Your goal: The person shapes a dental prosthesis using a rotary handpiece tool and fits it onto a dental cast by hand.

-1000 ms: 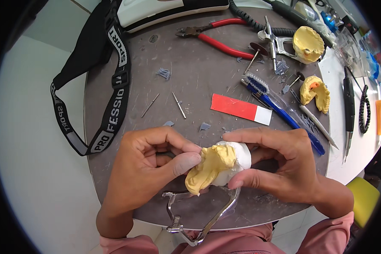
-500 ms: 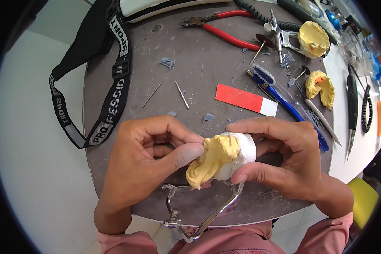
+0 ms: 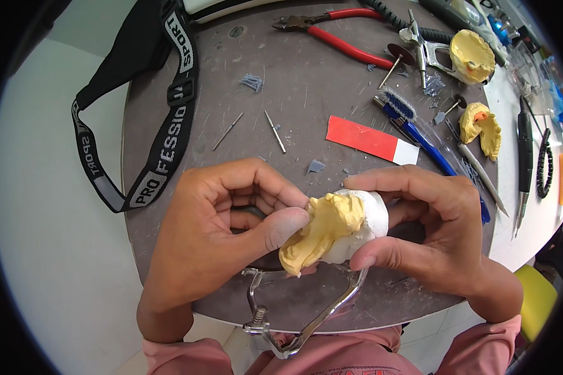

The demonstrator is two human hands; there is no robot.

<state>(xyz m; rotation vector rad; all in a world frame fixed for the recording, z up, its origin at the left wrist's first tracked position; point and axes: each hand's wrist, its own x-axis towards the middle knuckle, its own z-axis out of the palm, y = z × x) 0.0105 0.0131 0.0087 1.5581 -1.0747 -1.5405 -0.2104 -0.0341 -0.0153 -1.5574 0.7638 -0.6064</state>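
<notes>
A yellow dental cast (image 3: pixel 331 220) on a white plaster base (image 3: pixel 374 215) is tilted up over the near part of the table. My right hand (image 3: pixel 433 228) is closed round the white base, thumb in front and index finger over the top. With thumb and fingertips pinched together, my left hand (image 3: pixel 231 219) grips the cast's left edge; the fingertips hide whatever lies between them. Below the cast hangs a metal articulator frame (image 3: pixel 339 305) with a spring screw, reaching past the table's front edge.
Red-handled cutters (image 3: pixel 350 45), a red-and-white strip (image 3: pixel 372 140), a blue brush (image 3: pixel 428 140) and two thin burs (image 3: pixel 274 131) lie beyond my hands. Other yellow casts (image 3: pixel 481 130) and a handpiece (image 3: pixel 523 165) are at right. A black strap (image 3: pixel 175 140) crosses the left edge.
The view has shifted slightly, so the table's things sit a little farther right. Both hands keep their hold on the cast and its base, with hardly any change in pose.
</notes>
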